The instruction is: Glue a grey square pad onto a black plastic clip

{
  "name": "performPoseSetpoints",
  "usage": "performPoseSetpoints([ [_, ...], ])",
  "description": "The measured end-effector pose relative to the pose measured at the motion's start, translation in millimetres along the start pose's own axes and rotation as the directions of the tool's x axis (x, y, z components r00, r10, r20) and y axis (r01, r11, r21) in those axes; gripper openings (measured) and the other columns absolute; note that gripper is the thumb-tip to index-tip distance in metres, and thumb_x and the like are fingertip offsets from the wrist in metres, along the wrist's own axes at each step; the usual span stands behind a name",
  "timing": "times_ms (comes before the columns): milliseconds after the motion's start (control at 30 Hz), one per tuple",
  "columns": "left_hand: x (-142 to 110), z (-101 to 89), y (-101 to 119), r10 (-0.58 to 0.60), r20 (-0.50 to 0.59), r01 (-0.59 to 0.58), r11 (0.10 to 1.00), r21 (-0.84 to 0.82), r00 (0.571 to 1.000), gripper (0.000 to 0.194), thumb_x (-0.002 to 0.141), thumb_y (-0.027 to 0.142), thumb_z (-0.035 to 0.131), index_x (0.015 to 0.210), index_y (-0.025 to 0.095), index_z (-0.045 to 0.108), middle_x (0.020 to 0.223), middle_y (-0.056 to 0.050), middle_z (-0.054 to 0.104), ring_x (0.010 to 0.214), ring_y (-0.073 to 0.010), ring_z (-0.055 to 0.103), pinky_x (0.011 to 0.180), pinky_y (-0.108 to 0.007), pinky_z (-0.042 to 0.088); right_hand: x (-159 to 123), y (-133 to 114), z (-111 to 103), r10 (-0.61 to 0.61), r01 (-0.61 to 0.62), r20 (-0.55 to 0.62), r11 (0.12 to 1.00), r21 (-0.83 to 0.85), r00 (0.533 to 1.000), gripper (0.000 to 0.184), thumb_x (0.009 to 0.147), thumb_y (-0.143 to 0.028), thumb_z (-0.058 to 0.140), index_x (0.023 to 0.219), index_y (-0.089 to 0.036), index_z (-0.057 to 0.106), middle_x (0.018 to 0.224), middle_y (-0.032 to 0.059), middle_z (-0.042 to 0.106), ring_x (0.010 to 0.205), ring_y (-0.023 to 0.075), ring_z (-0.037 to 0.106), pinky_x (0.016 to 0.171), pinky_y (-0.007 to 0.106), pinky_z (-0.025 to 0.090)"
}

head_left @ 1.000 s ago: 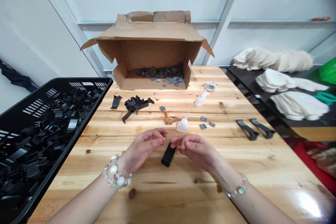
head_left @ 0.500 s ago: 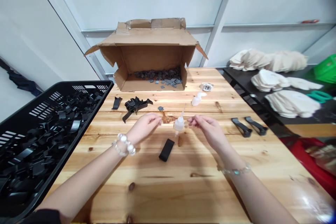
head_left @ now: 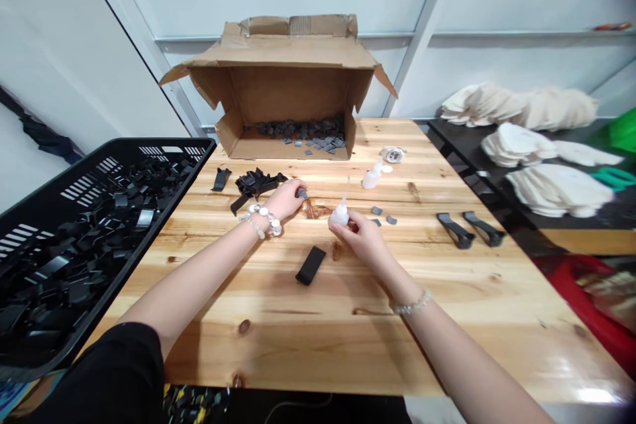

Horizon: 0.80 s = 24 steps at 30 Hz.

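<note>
My left hand (head_left: 287, 199) is closed, its fingertips on a small grey square piece (head_left: 301, 193) at the table's middle. My right hand (head_left: 365, 233) grips a small white squeeze bottle (head_left: 340, 214) with a long thin nozzle pointing up. Between my forearms, a black plastic clip (head_left: 311, 265) lies on the wood. Just beyond my right hand are a few loose grey pieces (head_left: 391, 219). A pile of black clips (head_left: 256, 183) sits beside my left hand, partly behind it.
An open cardboard box (head_left: 293, 79) with many grey pieces stands at the back. A black crate (head_left: 112, 146) full of black parts is at left. A second white bottle (head_left: 371, 176), a watch (head_left: 392, 155) and two black clips (head_left: 454, 230) lie to the right. White stacks (head_left: 551, 189) rest on a side table.
My right hand has moved left and taken hold of the bottle; grey pieces now show on the table beside it. My left hand has reached forward to the grey piece by the clip pile.
</note>
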<state>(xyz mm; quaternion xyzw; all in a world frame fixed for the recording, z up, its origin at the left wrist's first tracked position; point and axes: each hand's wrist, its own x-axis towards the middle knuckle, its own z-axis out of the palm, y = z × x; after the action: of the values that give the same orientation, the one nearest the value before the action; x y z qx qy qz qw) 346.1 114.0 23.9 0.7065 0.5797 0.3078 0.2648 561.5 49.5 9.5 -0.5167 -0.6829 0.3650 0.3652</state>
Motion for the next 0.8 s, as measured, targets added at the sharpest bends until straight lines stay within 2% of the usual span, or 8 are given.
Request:
performPoseSetpoints([
  [200, -31, -15.1, 10, -0.058, -0.006, 0.056, 0.982, -0.181, 0.998, 0.014, 0.078, 0.022, 0.059, 0.088, 0.013, 0.065, 0.088, -0.007, 0.068, 0.081, -0.0174, 0.061, 0.078, -0.030, 0.048, -2, 6, -5, 0.056, -0.056, 0.004, 0.989, 0.139, 0.998, 0.028, 0.076, -0.044, 0.063, 0.085, -0.018, 0.060, 0.074, 0.0017, 0.059, 0.067, 0.0156, 0.050, 0.064, 0.029, 0.039],
  [300, -56, -21.4, 24, -0.071, 0.029, 0.076, 0.962, -0.262, 0.997, 0.020, 0.078, 0.029, 0.062, 0.091, 0.014, 0.064, 0.091, -0.008, 0.069, 0.083, -0.0182, 0.063, 0.080, -0.032, 0.049, -3, -2, -10, 0.103, -0.097, 0.000, 0.939, 0.330, 0.995, 0.033, 0.074, -0.048, 0.065, 0.087, -0.019, 0.057, 0.076, 0.0021, 0.060, 0.068, 0.0155, 0.052, 0.062, 0.029, 0.041],
  [400, -83, -19.8, 30, -0.076, 0.113, 0.112, 0.928, -0.355, 0.991, 0.025, 0.079, 0.034, 0.064, 0.094, 0.014, 0.064, 0.093, -0.008, 0.070, 0.085, -0.0193, 0.065, 0.081, -0.034, 0.049, -6, -16, -15, 0.160, -0.152, 0.026, 0.854, 0.497, 0.987, 0.037, 0.067, -0.045, 0.073, 0.086, -0.018, 0.057, 0.079, 0.0028, 0.061, 0.070, 0.0152, 0.054, 0.061, 0.028, 0.041],
  [500, -105, -11.9, 24, -0.063, 0.173, 0.130, 0.904, -0.408, 0.983, 0.021, 0.081, 0.032, 0.061, 0.094, 0.016, 0.063, 0.097, -0.008, 0.069, 0.088, -0.0194, 0.064, 0.082, -0.035, 0.049, -10, -26, -18, 0.175, -0.187, 0.071, 0.844, 0.503, 0.982, 0.033, 0.067, -0.041, 0.074, 0.086, -0.018, 0.059, 0.081, 0.0031, 0.061, 0.072, 0.0150, 0.054, 0.061, 0.027, 0.040],
  [567, -115, -8.1, 19, -0.024, 0.153, 0.072, 0.947, -0.313, 0.988, 0.016, 0.084, 0.028, 0.056, 0.094, 0.018, 0.064, 0.099, -0.007, 0.067, 0.091, -0.0193, 0.062, 0.085, -0.036, 0.048, -12, -29, -18, 0.168, -0.204, 0.118, 0.863, 0.462, 0.979, 0.029, 0.069, -0.038, 0.073, 0.087, -0.019, 0.061, 0.078, 0.0015, 0.059, 0.070, 0.0140, 0.052, 0.060, 0.027, 0.039],
  [667, -124, -8.6, 22, 0.112, 0.109, -0.106, 0.993, -0.057, 0.988, 0.017, 0.089, 0.026, 0.050, 0.097, 0.020, 0.063, 0.101, -0.006, 0.065, 0.099, -0.0207, 0.058, 0.092, -0.037, 0.043, -14, -30, -20, 0.133, -0.184, 0.157, 0.907, 0.378, 0.979, 0.025, 0.074, -0.039, 0.070, 0.084, -0.018, 0.060, 0.072, -0.0012, 0.054, 0.065, 0.0120, 0.047, 0.059, 0.026, 0.037],
  [733, -129, -11.0, 29, 0.170, 0.149, -0.179, 0.983, 0.049, 0.974, 0.018, 0.091, 0.032, 0.050, 0.100, 0.021, 0.062, 0.103, -0.006, 0.065, 0.101, -0.0222, 0.057, 0.093, -0.038, 0.041, -14, -30, -24, 0.103, -0.145, 0.137, 0.925, 0.350, 0.985, 0.027, 0.079, -0.044, 0.064, 0.081, -0.018, 0.058, 0.070, -0.0016, 0.051, 0.063, 0.0111, 0.045, 0.058, 0.026, 0.037],
  [800, -135, -12.7, 36, 0.162, 0.227, -0.183, 0.980, 0.075, 0.960, 0.026, 0.088, 0.040, 0.056, 0.105, 0.021, 0.059, 0.105, -0.007, 0.064, 0.100, -0.0242, 0.057, 0.089, -0.038, 0.042, -14, -32, -31, 0.076, -0.119, 0.133, 0.927, 0.355, 0.988, 0.029, 0.084, -0.046, 0.059, 0.080, -0.017, 0.056, 0.070, -0.0006, 0.052, 0.062, 0.0109, 0.046, 0.057, 0.026, 0.038],
])
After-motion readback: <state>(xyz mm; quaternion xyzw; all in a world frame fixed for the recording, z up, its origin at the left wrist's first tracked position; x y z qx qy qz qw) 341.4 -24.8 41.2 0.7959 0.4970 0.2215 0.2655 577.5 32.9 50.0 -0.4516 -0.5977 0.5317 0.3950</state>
